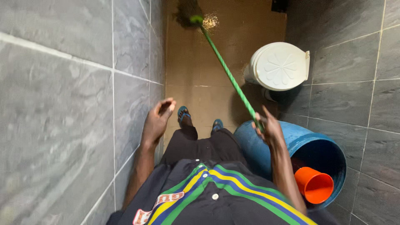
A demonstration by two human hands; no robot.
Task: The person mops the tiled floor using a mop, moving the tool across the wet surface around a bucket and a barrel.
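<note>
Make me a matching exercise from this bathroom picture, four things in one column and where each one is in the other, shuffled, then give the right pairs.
Things:
1. broom
2. orange cup
3. toilet
4. left hand

Places:
A. inside the blue barrel
B. empty, fingers curled, beside the grey tiled wall
C. lid shut, against the far right-hand wall
D. handle gripped by the right hand, head down on the wet brown floor

Pairs: 1-D, 2-A, 3-C, 4-B
</note>
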